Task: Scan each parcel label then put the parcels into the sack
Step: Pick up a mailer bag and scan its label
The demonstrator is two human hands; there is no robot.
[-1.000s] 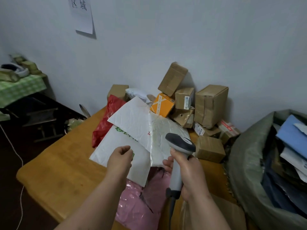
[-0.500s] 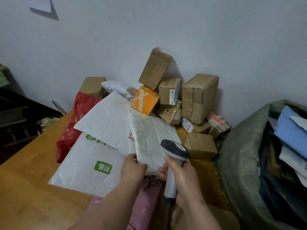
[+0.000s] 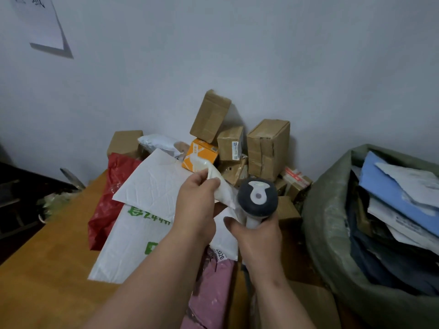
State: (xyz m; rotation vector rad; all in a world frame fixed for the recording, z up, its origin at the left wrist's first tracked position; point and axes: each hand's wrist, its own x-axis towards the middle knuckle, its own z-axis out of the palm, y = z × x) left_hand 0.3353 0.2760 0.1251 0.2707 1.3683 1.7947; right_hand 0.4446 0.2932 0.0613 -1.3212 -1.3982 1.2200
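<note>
My left hand [image 3: 196, 205] grips a whitish soft parcel [image 3: 222, 186] and holds it lifted on edge above the table. My right hand [image 3: 256, 238] grips the handle of a grey barcode scanner [image 3: 257, 198], whose head sits right beside that parcel. Below lie white mailers [image 3: 152, 186], one with green print [image 3: 133, 245], a red bag [image 3: 111, 198] and a pink bag [image 3: 213, 293]. The green-grey sack [image 3: 332, 233] stands open at the right, with parcels inside.
Several cardboard boxes [image 3: 268, 148] and an orange box [image 3: 198, 154] are piled against the wall behind the mailers. The wooden table [image 3: 42, 276] has its bare part at the left. A paper sheet [image 3: 40, 22] hangs on the wall. Dark furniture sits at far left.
My left hand took the whitish parcel by its edge and raised it off the pile, turning it on edge. The scanner in my right hand tipped up toward the parcel.
</note>
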